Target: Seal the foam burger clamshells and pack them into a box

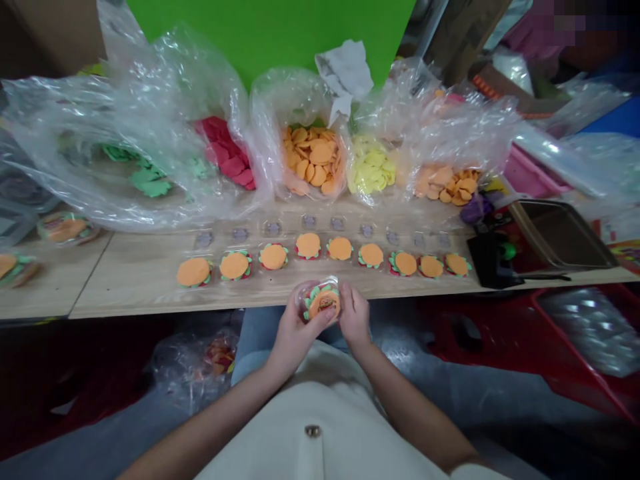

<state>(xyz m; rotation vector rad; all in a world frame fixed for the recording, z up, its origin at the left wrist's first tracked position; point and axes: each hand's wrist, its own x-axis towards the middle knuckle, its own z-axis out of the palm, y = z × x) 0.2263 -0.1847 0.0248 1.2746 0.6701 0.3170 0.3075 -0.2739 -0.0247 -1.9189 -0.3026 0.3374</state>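
Observation:
My left hand (295,331) and my right hand (354,315) hold a small clear plastic case (323,300) between them, just off the table's front edge. Inside it is a round layered felt burger (323,303), orange with green and red edges. A row of several similar orange felt rounds (340,249) in clear cases lies on the plywood table (125,293) beyond my hands. Behind them stands a line of small grey-lidded pieces (309,221). Clear plastic bags hold felt cut-outs: green (150,181), red (227,152), orange (313,159), yellow (371,165).
A green board (270,33) rises behind the bags. A brown tray (560,235) and a black object (493,260) sit at the table's right end. Finished cases lie at the left. A red crate (575,327) stands low at right, and a plastic bag (195,363) lies below the table.

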